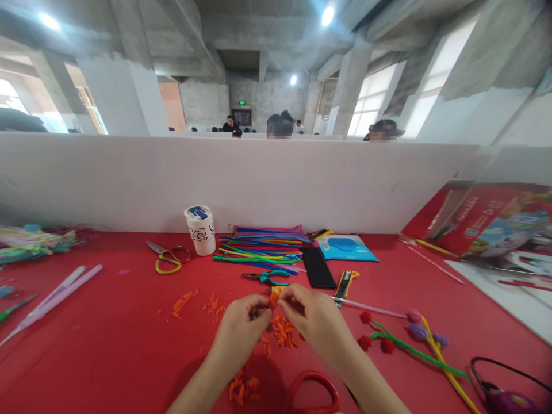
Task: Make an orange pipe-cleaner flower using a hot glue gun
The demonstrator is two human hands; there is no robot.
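My left hand (248,319) and my right hand (314,316) meet over the red table, thumbs and fingertips pinched round a small fuzzy orange piece (273,299). Its exact kind is too small to tell. A yellow bit (278,290) shows just behind it. Below my fingers lies a pile of short orange pieces (284,332), with another orange cluster (244,388) nearer to me. Finer orange scraps (184,303) are scattered to the left. Beyond my hands rest teal-handled pliers (267,277). Red-handled scissors (313,391), partly hidden, lie by my right forearm.
Pipe cleaners (263,247) lie in a bundle at the back, beside a white cup (200,231) and a black phone (318,268). Yellow-and-red scissors (166,259) lie left, a utility knife (345,286) right. Pompom stems (414,348) spread at right. A white partition (276,181) stands behind.
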